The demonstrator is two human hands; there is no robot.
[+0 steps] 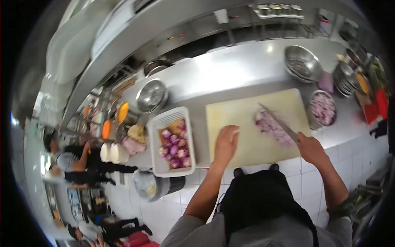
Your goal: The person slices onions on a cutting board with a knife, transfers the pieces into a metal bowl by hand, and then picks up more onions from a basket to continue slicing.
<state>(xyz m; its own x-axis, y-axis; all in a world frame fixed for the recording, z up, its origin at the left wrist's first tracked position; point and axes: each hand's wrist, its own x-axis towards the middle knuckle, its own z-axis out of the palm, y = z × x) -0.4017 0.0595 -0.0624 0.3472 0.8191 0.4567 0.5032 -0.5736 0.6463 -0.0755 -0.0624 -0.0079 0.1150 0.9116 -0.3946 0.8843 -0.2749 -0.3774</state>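
My right hand (310,149) grips the handle of a knife (277,122) whose blade lies across a pile of chopped red onion (271,126) on the pale cutting board (242,111). My left hand (225,144) rests flat on the board's near left part, fingers together, holding nothing. A white tray (158,129) of peeled whole red onions (175,148) stands just left of the board.
A steel bowl of chopped onion (323,109) sits right of the board, with an empty steel bowl (302,61) behind it. Another steel bowl (151,95) is at back left. Stacked dishes and food containers line the right edge. Other people stand at far left.
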